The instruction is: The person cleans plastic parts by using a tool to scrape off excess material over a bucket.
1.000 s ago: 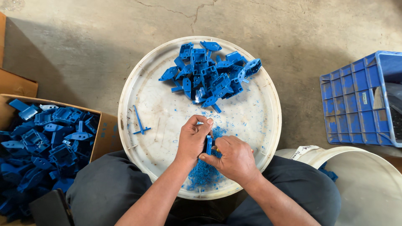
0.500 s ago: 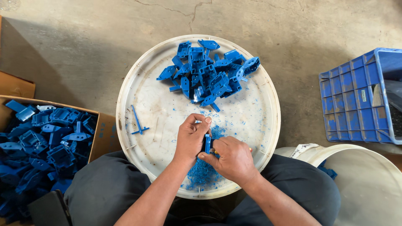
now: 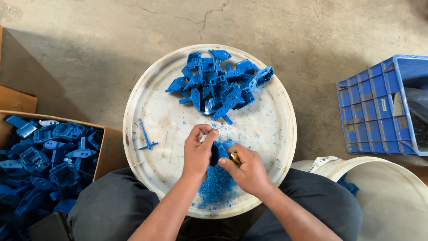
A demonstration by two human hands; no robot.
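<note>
My left hand [image 3: 198, 151] grips a small blue plastic part [image 3: 220, 149] over the near half of a round white lid [image 3: 147, 111]. Touching the same part is my right hand [image 3: 245, 172], closed on a small tool with a yellow handle [image 3: 234, 157]. Under both hands lies a heap of fine blue shavings [image 3: 217, 185]. A pile of several blue plastic parts [image 3: 220, 85] sits on the far half of the lid. A thin blue sprue piece [image 3: 146, 136] lies alone at the lid's left.
A cardboard box [image 3: 109, 149] full of blue parts stands at the left. A blue plastic crate [image 3: 372, 107] stands at the right on the concrete floor. A white bucket [image 3: 392, 201] sits at the lower right beside my knee.
Both hands stay at the same spot on the lid, with only small finger movements on the part. The pile and boxes have not moved.
</note>
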